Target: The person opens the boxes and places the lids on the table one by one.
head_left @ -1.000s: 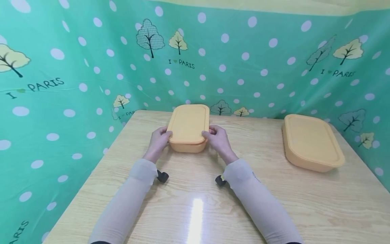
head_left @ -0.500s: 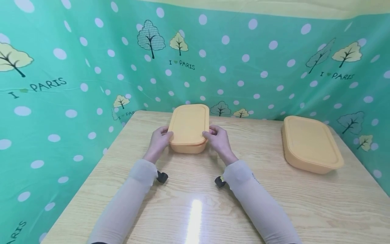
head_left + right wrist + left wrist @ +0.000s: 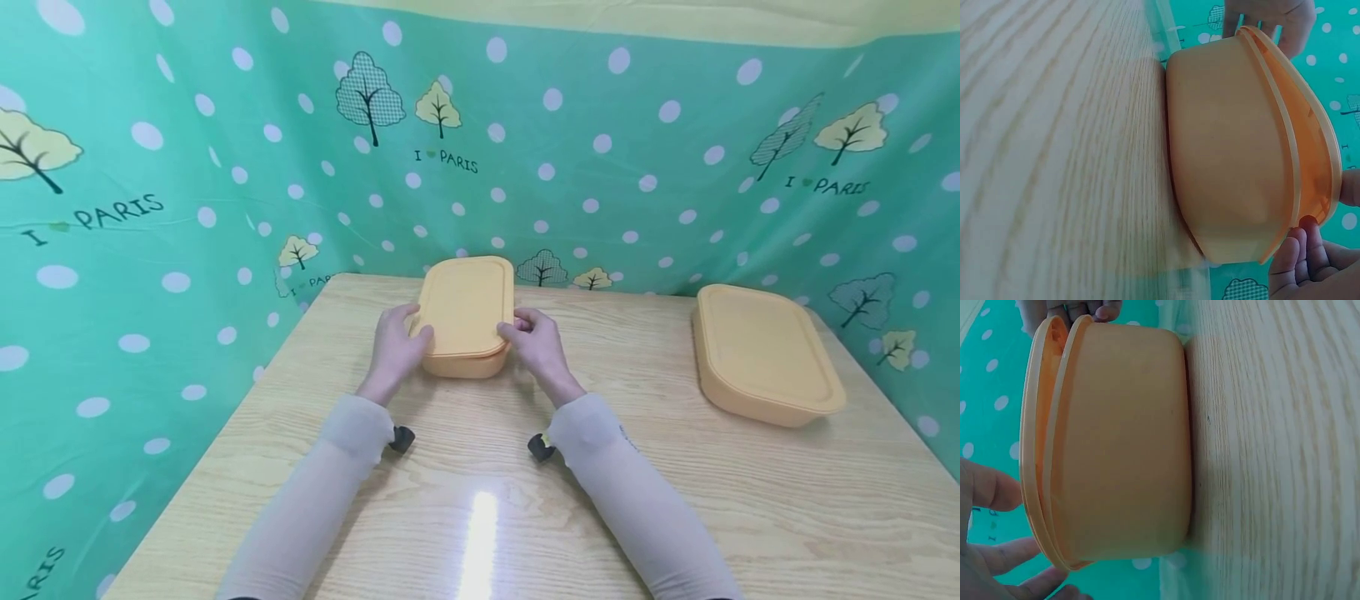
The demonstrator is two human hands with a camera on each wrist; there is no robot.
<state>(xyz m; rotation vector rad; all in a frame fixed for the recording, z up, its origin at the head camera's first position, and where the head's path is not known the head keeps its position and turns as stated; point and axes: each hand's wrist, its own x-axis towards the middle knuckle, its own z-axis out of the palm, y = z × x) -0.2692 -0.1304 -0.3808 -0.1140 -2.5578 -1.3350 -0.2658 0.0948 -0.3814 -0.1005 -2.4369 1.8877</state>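
A pale orange food container stands on the table, its matching lid lying over it. The lid's right front corner is raised, and the right wrist view shows a wedge-shaped gap between the lid and the container's rim. My right hand pinches that corner, thumb on top and fingertips under the edge. At the left front corner, my left hand has its thumb at the lid's top and its fingers loosely extended along the lid's edge.
A larger pale orange container with its lid on stands at the right of the wooden table. A green dotted curtain hangs behind the table and along its sides. Black wrist devices show below both sleeves.
My left hand has loosened at the lid's left corner: its fingers have come out from beside the container and its thumb has shifted right. The right hand keeps its pinch on the raised corner.
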